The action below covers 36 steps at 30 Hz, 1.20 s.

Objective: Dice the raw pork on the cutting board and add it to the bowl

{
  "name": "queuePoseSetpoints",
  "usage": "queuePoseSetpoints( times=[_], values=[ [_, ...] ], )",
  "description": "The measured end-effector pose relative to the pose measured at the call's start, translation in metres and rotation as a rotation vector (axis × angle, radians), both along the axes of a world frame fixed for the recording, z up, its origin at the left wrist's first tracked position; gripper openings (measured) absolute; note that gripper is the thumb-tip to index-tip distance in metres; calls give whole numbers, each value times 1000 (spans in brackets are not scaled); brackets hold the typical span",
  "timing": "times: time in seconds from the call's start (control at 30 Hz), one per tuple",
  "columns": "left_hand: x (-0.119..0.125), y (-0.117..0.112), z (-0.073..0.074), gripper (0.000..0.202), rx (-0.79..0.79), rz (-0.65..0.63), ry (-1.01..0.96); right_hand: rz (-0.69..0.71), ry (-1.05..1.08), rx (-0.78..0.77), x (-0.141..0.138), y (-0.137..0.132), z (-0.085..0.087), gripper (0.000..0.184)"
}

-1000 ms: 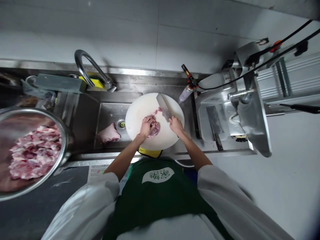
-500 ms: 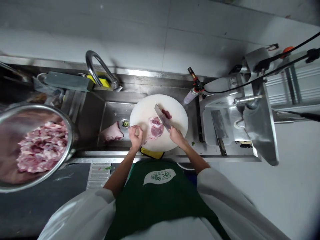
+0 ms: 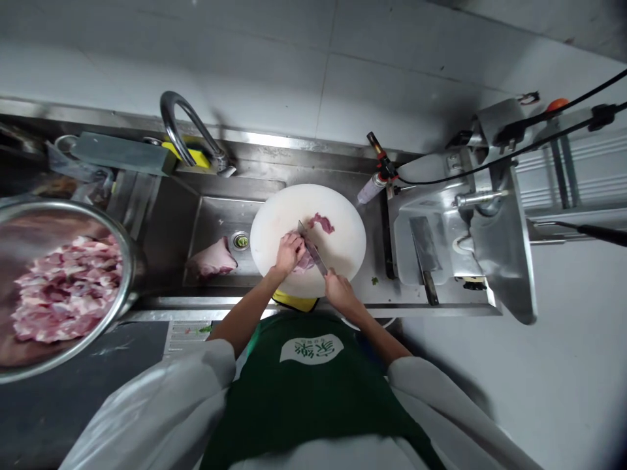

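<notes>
My right hand (image 3: pixel 339 287) is closed round the handle of a knife (image 3: pixel 315 252), whose blade slants up and left across a piece of raw meat (image 3: pixel 305 262). On the left part of that meat, my left hand (image 3: pixel 290 249) presses with curled fingers, close beside the blade, and hides much of the piece. Both hands are over a round white cutting board (image 3: pixel 274 209). A thin dark-red cut of meat (image 3: pixel 322 222) lies on the board just beyond the knife tip.
The board rests over a steel sink (image 3: pixel 230 209); a skin-on piece of meat (image 3: pixel 213 258) lies in the basin. At left stands a metal bowl (image 3: pixel 128 261) of chopped meat. A blowtorch (image 3: pixel 375 183), a cleaver (image 3: pixel 425 254) and a slicing machine (image 3: pixel 504 241) are on the right.
My left hand has moved right from the board's edge onto the meat. The knife has shifted down and left, from beside the meat to across it.
</notes>
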<state>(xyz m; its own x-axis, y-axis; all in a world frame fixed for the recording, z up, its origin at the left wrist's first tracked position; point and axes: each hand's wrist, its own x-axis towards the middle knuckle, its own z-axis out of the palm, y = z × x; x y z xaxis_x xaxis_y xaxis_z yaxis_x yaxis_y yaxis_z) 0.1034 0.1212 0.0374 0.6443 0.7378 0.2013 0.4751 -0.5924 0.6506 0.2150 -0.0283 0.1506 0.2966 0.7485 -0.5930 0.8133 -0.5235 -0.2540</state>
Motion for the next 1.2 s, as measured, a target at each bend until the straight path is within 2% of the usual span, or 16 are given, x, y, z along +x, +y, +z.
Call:
queuePoseSetpoints(
  times=[0.13,0.33,0.5,0.7,0.77,0.83,0.9,0.97,1.1,1.2],
  values=[
    [-4,0,-3,14,-11,34,-24,11,5,63,9,20,-4,32],
    [-3,-2,0,13,-60,31,-28,26,29,-6,15,6,-10,33],
    [-4,1,1,13,-91,80,-50,57,-1,68,11,32,-16,33],
    [-4,-1,-3,14,-87,33,-69,32,10,-59,13,1,-8,33],
    [-5,0,-4,14,-90,18,-67,45,4,-30,8,17,-15,34],
    [-7,0,-4,14,-95,9,-55,38,-7,57,7,48,-26,34],
    [-10,0,-3,13,-100,-5,-42,24,21,123,17,77,-36,32],
    [-13,0,-2,12,-95,-3,-32,-6,72,150,40,91,-40,30],
    [-13,-3,-3,12,-74,33,-36,-69,125,93,90,80,-34,30],
    [-10,-6,-6,11,-47,64,-84,-74,-5,122,95,66,-19,29]
  ],
)
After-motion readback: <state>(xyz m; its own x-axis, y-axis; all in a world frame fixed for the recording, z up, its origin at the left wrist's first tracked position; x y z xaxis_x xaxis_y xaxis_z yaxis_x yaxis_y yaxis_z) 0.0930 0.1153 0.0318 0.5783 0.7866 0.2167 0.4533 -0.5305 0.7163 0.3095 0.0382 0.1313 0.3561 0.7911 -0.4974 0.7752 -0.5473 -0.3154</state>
